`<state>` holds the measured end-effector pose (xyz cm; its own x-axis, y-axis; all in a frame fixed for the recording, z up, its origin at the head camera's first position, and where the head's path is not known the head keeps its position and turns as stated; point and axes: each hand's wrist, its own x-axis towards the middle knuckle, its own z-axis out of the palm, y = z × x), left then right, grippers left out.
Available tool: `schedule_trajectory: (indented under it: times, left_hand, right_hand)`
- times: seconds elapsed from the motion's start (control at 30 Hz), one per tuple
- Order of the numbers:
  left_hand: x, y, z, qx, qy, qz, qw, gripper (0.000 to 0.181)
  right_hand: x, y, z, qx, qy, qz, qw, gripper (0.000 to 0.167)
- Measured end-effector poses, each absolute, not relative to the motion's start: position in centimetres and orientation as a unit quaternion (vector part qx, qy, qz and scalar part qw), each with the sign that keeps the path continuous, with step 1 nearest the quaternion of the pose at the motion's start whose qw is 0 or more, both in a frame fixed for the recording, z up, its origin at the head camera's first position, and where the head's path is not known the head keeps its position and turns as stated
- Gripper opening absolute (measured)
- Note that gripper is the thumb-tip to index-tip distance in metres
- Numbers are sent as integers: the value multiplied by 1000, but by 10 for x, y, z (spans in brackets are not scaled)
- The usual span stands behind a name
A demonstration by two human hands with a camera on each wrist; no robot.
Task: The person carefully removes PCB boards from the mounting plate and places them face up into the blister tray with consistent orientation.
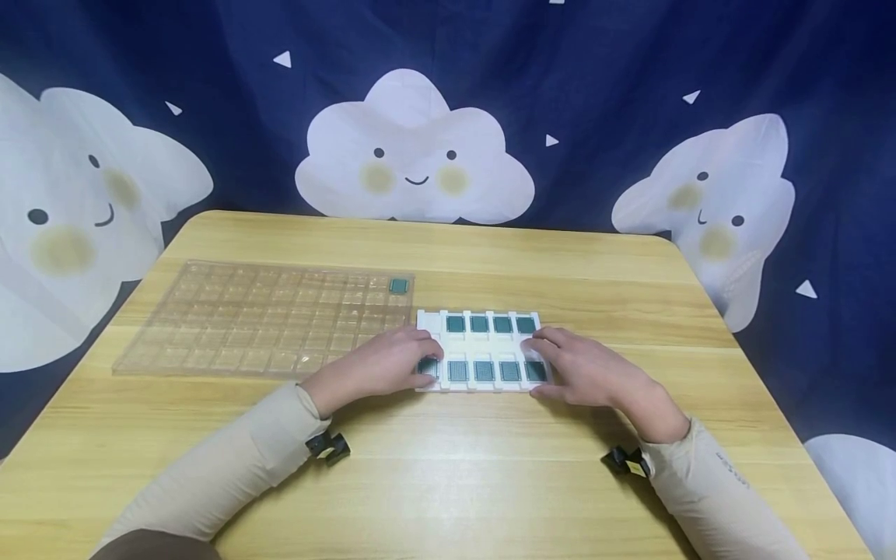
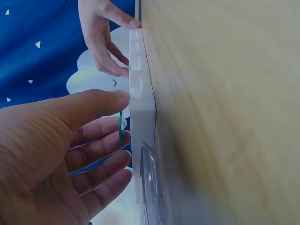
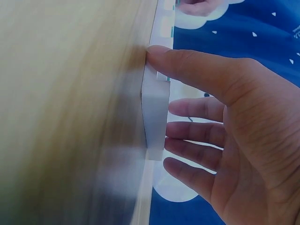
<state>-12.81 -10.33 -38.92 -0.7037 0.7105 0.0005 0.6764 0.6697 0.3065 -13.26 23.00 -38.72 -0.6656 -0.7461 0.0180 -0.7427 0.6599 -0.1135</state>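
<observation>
The white tray (image 1: 490,343) holds green square chips (image 1: 484,371) in two rows; the slot at its far left corner has no chip. My left hand (image 1: 381,362) pinches a green chip (image 1: 428,367) at the tray's near left corner. In the left wrist view that chip (image 2: 121,131) shows edge-on, just off the tray's face, between the thumb and fingers of my left hand (image 2: 70,145). My right hand (image 1: 584,365) grips the tray's right end. In the right wrist view the thumb of my right hand (image 3: 225,117) lies on the front side of the tray (image 3: 155,105), fingertips at its top.
A clear plastic tray (image 1: 280,317) with many compartments lies left of the white one, its right side close against it. One green chip (image 1: 398,286) sits in its far right compartment. The wooden table (image 1: 462,482) ends before a blue cloud-patterned curtain (image 1: 574,62).
</observation>
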Motion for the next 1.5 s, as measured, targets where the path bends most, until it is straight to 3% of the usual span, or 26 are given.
schedule_trajectory:
  times: [1.5]
  left_hand:
    - [-157,-127,-368,332,922,199,3,40]
  right_hand:
    - [-133,231,-389,-406,912,-58,18,71]
